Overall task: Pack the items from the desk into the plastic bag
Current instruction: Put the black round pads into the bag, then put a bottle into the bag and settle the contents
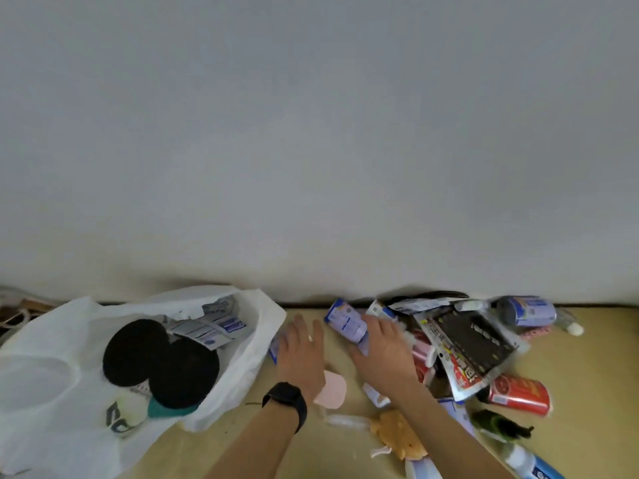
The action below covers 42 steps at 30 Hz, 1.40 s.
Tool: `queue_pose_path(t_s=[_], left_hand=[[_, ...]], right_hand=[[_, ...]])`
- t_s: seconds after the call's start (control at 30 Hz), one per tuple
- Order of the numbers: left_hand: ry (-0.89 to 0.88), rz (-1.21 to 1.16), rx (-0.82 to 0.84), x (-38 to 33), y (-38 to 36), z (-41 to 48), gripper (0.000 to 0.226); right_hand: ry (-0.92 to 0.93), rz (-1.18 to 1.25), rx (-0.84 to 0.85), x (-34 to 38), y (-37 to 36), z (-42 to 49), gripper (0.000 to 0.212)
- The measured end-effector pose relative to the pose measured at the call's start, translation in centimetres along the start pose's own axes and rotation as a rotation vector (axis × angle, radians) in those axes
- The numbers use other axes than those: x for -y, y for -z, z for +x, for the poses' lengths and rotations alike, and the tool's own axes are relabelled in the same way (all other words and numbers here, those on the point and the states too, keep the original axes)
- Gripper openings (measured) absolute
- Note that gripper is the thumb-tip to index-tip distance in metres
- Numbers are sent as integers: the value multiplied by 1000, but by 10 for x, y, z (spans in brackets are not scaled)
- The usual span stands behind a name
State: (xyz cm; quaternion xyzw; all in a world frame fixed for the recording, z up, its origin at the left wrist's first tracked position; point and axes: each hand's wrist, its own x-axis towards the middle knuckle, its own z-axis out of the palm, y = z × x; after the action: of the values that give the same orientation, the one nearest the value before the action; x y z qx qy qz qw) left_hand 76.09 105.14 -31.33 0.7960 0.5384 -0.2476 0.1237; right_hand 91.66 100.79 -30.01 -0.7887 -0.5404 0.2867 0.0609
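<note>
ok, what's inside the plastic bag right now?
Two black round pads on top, blue-and-white packets behind them, a teal item poking out beneath. Anything deeper in the plastic bag is covered by the pads and bag wall.

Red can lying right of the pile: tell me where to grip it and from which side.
Grip the red can across its mid-body, coming down from above, fingers on its far and near sides. It lies on its side, long axis running left-right; its left end sits by the silver packet, so the ends are poorer holds.
</note>
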Motion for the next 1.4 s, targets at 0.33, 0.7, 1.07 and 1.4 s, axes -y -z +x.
queue_pose_path(t_s=[0.33, 0.7, 1.07, 1.4], left_hand=[[-11, 93, -114, 13, -27, 37, 48], [-184, -366, -272, 0, 17, -19, 67], [-453, -1052, -604, 76, 108, -154, 64], [-67, -893, -524, 228, 66, -154, 67]], right_hand=[[136, -424, 69, 15, -30, 73, 69], [-160, 788, -75, 4, 58, -18, 68], [-382, 1363, -142, 75, 85, -137, 45], [-322, 1333, 118, 192, 46, -156, 39]])
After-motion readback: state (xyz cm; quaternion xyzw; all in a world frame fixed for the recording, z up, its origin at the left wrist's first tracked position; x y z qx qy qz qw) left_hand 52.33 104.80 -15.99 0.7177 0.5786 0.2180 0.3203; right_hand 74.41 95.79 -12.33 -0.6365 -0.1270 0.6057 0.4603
